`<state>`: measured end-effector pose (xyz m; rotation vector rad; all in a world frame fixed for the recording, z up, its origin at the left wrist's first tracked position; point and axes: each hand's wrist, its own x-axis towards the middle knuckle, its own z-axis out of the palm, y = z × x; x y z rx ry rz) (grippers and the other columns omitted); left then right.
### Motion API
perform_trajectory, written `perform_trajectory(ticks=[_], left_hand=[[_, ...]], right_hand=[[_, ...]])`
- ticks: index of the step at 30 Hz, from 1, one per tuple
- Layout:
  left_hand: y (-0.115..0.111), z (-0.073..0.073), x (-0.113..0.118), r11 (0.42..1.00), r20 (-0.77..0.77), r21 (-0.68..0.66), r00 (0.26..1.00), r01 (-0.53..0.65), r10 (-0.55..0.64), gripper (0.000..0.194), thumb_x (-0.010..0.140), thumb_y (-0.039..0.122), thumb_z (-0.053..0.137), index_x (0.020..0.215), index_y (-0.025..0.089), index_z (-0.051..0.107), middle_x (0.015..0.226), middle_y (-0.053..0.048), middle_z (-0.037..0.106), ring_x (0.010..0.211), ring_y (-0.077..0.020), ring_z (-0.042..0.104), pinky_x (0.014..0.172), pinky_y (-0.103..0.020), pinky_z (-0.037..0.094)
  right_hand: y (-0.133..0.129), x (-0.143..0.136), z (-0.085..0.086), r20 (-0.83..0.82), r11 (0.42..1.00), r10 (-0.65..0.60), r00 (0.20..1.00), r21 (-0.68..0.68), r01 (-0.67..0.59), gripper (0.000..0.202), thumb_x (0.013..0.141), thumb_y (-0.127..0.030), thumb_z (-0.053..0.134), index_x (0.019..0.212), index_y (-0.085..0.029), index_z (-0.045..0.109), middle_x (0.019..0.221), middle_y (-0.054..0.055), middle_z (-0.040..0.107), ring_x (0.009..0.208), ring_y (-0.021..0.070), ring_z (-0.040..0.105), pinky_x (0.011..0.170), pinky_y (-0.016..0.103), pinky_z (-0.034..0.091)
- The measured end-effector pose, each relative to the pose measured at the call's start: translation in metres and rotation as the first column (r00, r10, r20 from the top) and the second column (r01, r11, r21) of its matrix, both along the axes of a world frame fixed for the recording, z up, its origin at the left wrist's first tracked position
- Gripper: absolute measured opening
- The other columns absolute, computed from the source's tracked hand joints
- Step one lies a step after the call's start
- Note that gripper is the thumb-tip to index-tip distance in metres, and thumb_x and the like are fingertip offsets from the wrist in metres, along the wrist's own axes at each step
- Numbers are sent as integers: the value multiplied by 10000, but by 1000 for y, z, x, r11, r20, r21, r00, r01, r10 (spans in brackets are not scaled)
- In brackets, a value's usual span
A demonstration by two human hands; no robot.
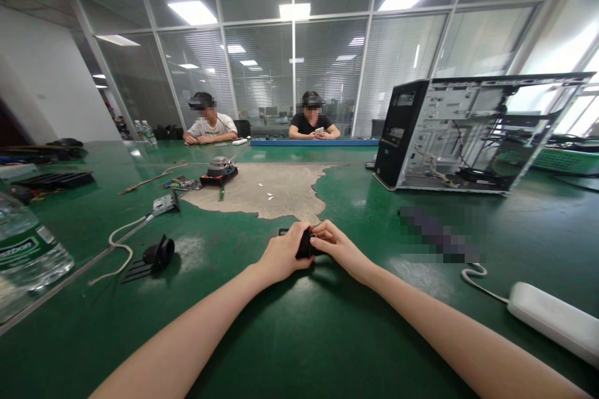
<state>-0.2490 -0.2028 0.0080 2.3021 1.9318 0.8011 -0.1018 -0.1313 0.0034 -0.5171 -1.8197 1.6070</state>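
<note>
Both hands meet over the green tabletop in front of me, around a small black plastic part [305,245]. My left hand [286,254] is closed round the part from the left side. From the right, the fingers and thumb of my right hand [336,248] pinch its near edge. Most of the part is covered by the fingers, so its exact kind cannot be made out. To the left, apart from the hands, lies another black plastic piece [160,252] with a round cup and several thin prongs.
An open computer case [468,137] stands at the right. A white power bank [552,318] with a cable lies nearer. A water bottle [28,249], metal bracket [165,202] and heatsink-like part [219,169] are on the left. Two people sit across the table.
</note>
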Motion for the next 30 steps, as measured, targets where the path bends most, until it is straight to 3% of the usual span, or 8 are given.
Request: perform_trajectory(ticks=[4,11,15,20,26,30], left_hand=[[0,1,0,1000,4,-19,1000,-5,5,608,658,315,579,1169,265,253,1186,-32,426,906,-213,551,742,-331,438],[-2,3,1,999,-9,-30,1000,-12,11,608,653,304,580,1166,269,257,1164,-29,437,876,-216,561,712,-328,442],[-1,2,0,1000,5,-23,1000,0,0,612,649,310,587,1164,267,260,1172,-33,428,903,-217,550,730,-331,437],[-1,1,-1,1000,1,-4,1000,8,-8,612,655,312,581,1168,260,252,1177,-34,431,903,-220,548,729,-336,439],[-2,3,1,999,2,-39,1000,-21,22,600,652,300,583,1161,272,266,1165,-26,438,879,-211,557,716,-321,435],[-2,3,1,999,15,-33,1000,-3,3,605,653,312,585,1164,270,263,1182,-32,424,901,-215,549,726,-328,434]], right_hand=[[0,-2,-1,58,998,-54,997,-22,55,270,681,-349,583,875,-199,468,839,10,550,819,145,530,769,324,406],[-1,3,7,28,997,77,997,0,-77,306,616,-260,652,836,-215,444,807,-21,549,808,133,522,759,307,406],[0,1,3,25,1000,19,1000,-8,-19,231,698,-332,571,857,-209,456,809,-8,558,797,129,529,758,308,405],[3,0,-2,75,1000,-25,997,3,24,255,693,-343,573,873,-191,477,856,16,559,822,146,531,768,325,407],[2,4,3,19,995,104,994,-9,-104,319,627,-255,646,874,-221,447,836,-11,557,835,140,529,776,321,407],[2,1,0,8,999,32,999,-13,-31,251,685,-330,587,868,-211,462,817,-6,565,811,133,534,770,313,401]])
